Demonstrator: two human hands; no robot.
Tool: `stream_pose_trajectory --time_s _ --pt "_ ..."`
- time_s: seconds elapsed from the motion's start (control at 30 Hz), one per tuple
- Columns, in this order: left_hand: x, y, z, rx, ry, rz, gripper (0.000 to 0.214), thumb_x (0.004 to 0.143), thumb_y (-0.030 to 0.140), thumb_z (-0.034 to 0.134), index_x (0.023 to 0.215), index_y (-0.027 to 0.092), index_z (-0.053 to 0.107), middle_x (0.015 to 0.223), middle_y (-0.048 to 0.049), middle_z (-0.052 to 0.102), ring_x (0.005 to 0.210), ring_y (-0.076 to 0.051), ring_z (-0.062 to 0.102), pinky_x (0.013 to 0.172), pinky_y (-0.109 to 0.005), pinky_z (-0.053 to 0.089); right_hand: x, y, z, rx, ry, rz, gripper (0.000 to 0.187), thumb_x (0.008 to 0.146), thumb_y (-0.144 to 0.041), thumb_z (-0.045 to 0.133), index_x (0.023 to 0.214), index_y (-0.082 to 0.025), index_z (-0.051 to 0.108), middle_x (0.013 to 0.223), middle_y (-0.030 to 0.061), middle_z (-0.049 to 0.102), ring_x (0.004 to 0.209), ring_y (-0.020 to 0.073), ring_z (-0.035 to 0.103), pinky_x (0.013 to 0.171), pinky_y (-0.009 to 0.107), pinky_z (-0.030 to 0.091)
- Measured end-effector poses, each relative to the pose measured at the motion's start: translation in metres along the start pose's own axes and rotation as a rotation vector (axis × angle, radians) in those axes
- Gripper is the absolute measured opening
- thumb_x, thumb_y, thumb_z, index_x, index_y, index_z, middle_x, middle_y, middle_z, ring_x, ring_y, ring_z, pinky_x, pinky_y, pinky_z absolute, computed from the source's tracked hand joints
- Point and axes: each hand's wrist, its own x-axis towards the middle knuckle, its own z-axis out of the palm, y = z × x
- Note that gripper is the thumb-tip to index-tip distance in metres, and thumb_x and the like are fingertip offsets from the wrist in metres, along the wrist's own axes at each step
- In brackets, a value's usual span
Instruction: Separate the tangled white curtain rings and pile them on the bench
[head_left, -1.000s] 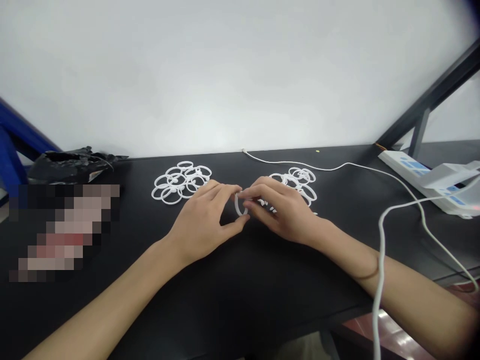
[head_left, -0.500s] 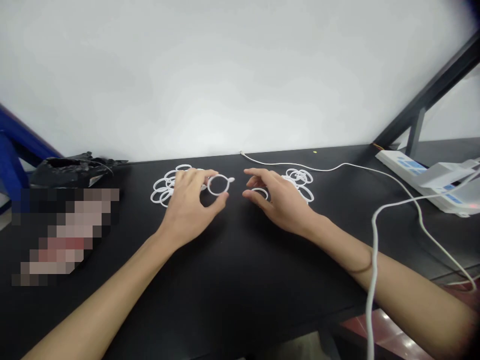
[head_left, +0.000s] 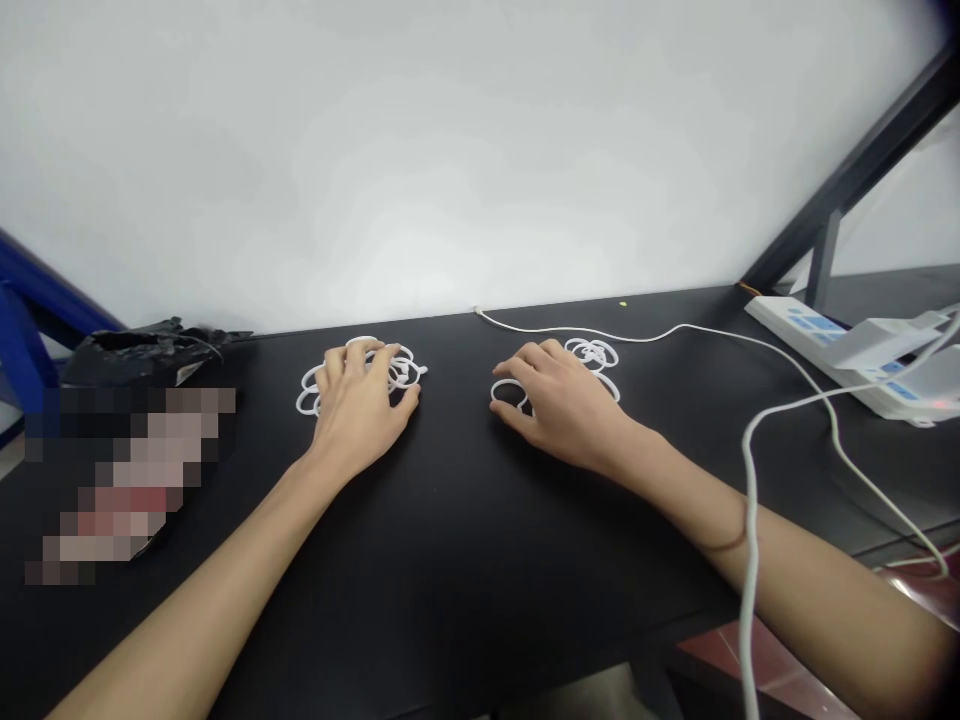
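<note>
Several thin white plastic rings with small knobs (head_left: 307,402) lie in an overlapping pile at the left of the black table. Resting over that pile is my left hand (head_left: 356,405), its fingers spread and thumb apart, with some rings hidden under it. A second group of white rings (head_left: 592,354) lies to the right, partly covered by my right hand (head_left: 562,400). The right thumb and index finger are apart, on either side of a single white ring (head_left: 508,382); whether they touch it I cannot tell.
A white cable (head_left: 555,328) runs across the back of the black table (head_left: 442,560) and to the right. White power strips (head_left: 832,345) with plugs sit at the right. A crumpled black plastic bag (head_left: 142,350) is at the left, above a blurred patch. A pale wall stands behind.
My left hand has moved left and down onto the left pile, and the ring it held is let go there. My right hand has lowered to the ring beside its fingers.
</note>
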Motion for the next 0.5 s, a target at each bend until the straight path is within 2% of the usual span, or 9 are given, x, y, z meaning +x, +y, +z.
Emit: stream_pose_trajectory --time_s 0.2,0.33,0.5 --pt "-0.0017 0.0031 -0.0031 -0.001 -0.005 0.037 0.045 0.089 0.039 0.049 0.129 0.02 0.054 0.132 -0.0152 0.051 0.12 -0.039 0.041 0.097 -0.054 0.038 -0.0022 0.0001 -0.0019 -0.048 -0.088 -0.001 0.029 0.086 -0.034 0.059 0.107 -0.015 0.067 0.103 0.0127 0.061 0.094 0.027 0.052 0.089 0.042 0.043" --pt "-0.0016 0.0022 -0.0029 0.0 -0.006 0.03 0.042 0.09 0.037 0.048 0.128 0.019 0.055 0.13 -0.0155 0.053 0.119 -0.039 0.043 0.095 -0.053 0.039 -0.0014 -0.0005 -0.0016 -0.07 -0.146 -0.021 0.022 0.09 -0.028 0.055 0.102 -0.015 0.067 0.102 0.0125 0.061 0.091 0.025 0.052 0.085 0.039 0.042" --pt "-0.0011 0.0014 -0.0016 0.008 0.001 0.026 0.042 0.091 0.035 0.049 0.128 0.017 0.055 0.129 -0.015 0.054 0.117 -0.038 0.043 0.095 -0.052 0.04 -0.0001 0.0021 0.0011 -0.085 -0.145 -0.037 0.017 0.093 -0.022 0.051 0.094 -0.014 0.066 0.1 0.0122 0.061 0.087 0.0233 0.051 0.081 0.037 0.041"
